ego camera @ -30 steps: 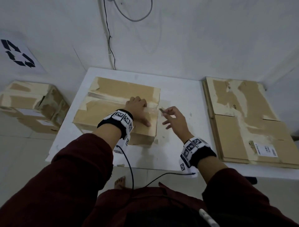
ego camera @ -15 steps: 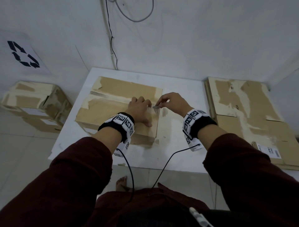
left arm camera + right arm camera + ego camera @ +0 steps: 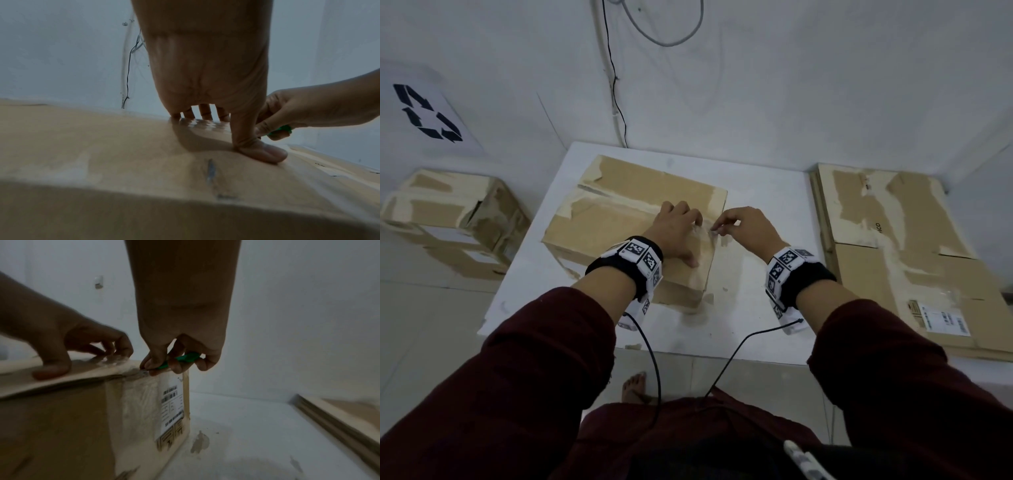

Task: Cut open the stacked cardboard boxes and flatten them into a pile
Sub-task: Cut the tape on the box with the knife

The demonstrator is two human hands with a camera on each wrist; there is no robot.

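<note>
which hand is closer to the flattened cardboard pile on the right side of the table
Right. The right hand grips a green cutter at the box's right edge, facing the flattened pile; the left hand rests on the box top, farther away.

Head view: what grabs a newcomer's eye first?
Two hands meet at the right end of the taped cardboard box in the middle of the white table: the left hand presses on its top, and the right hand pinches a small green cutter against the tape at the top edge. Flattened cardboard lies to the right; more boxes stand left of the table.
</note>
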